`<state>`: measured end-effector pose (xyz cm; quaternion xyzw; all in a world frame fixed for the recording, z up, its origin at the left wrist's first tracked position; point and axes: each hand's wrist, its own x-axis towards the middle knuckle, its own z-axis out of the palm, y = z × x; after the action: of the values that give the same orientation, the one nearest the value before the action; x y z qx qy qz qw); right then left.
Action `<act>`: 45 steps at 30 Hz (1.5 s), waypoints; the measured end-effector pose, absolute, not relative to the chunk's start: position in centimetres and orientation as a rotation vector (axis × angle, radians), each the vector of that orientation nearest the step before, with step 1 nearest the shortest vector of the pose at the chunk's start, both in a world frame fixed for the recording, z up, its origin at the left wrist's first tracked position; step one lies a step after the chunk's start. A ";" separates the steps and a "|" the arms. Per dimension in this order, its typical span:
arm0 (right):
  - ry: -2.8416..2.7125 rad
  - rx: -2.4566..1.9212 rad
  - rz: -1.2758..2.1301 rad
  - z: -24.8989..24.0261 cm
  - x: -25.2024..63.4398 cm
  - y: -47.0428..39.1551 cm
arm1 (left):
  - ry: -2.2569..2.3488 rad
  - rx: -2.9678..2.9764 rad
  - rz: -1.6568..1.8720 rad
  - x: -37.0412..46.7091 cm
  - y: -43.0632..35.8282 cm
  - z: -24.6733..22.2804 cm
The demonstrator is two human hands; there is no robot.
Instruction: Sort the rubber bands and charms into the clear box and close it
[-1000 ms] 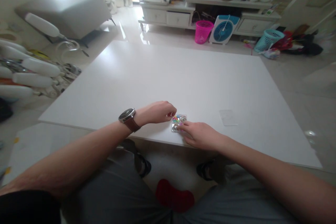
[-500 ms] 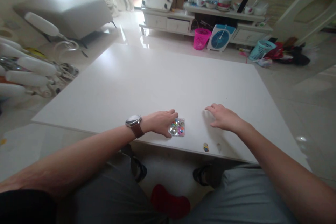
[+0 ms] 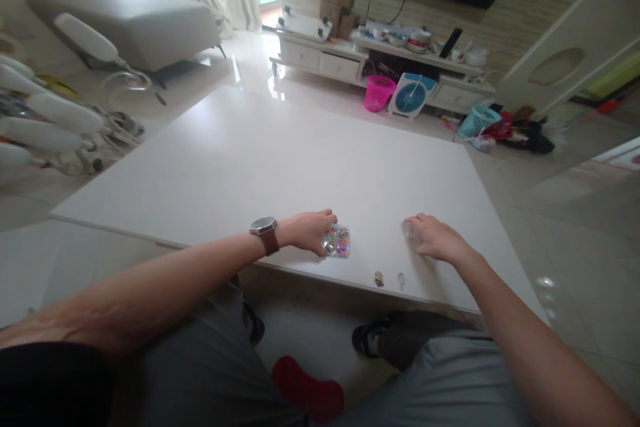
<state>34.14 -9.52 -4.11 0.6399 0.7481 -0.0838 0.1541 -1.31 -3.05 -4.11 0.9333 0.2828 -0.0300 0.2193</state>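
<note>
My left hand (image 3: 309, 230), with a watch (image 3: 263, 225) on its wrist, grips the left side of a small clear divided box (image 3: 343, 250). Rings and bright coloured bits show in the box's compartments. To the right, my right hand (image 3: 434, 237) has its fingers curled around a see-through, roundish thing (image 3: 412, 232) just over the tabletop; its kind is not clear. A tiny yellow and blue cartoon figure charm (image 3: 379, 278) lies near the table's front edge. Beside it is a small pale metallic-looking piece (image 3: 401, 280), too small to name.
The white table (image 3: 300, 153) spreads out ahead. Beyond it stand a pink basket (image 3: 379, 92), a box fan (image 3: 411, 95) and a light blue basket (image 3: 478, 121) by a low cabinet (image 3: 340, 65). White-padded equipment (image 3: 65, 113) is at the left.
My right hand has curled its fingers and now has the see-through thing in them. My left hand stays at the box. The view has tilted up and turned slightly.
</note>
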 end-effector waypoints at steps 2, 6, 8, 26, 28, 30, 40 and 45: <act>2.208 1.861 -0.279 -3.9 33.8 -9.5 | 0.778 2.564 -0.064 -1.2 -2.9 -4.2; 2.521 1.904 -0.497 -2.7 31.2 -9.8 | 0.778 2.518 -0.053 -1.0 -2.8 -4.3; 2.681 1.965 -0.672 -1.7 29.5 -10.0 | 0.786 2.496 -0.047 -1.1 -2.7 -4.3; 2.901 1.647 -1.805 -2.1 21.7 -8.9 | 0.696 2.225 0.380 -1.9 -3.8 -2.8; 2.981 1.669 -1.602 -2.6 21.3 -9.1 | 0.723 2.253 0.392 -2.1 -4.0 -3.0; 3.032 1.692 -1.358 -3.4 21.0 -9.3 | 0.733 2.294 0.380 -2.4 -4.1 -3.3; 3.004 1.555 -0.771 -5.8 20.1 -9.3 | 0.767 2.479 0.168 -2.2 -4.2 -4.2; 2.919 1.572 -0.694 -5.3 19.9 -9.2 | 0.784 2.519 0.126 -1.8 -4.0 -4.7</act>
<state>19.86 -9.19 -5.33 0.4607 0.8553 -0.2033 -0.1223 -1.76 -3.96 -4.68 0.9240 0.2876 0.0461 0.2476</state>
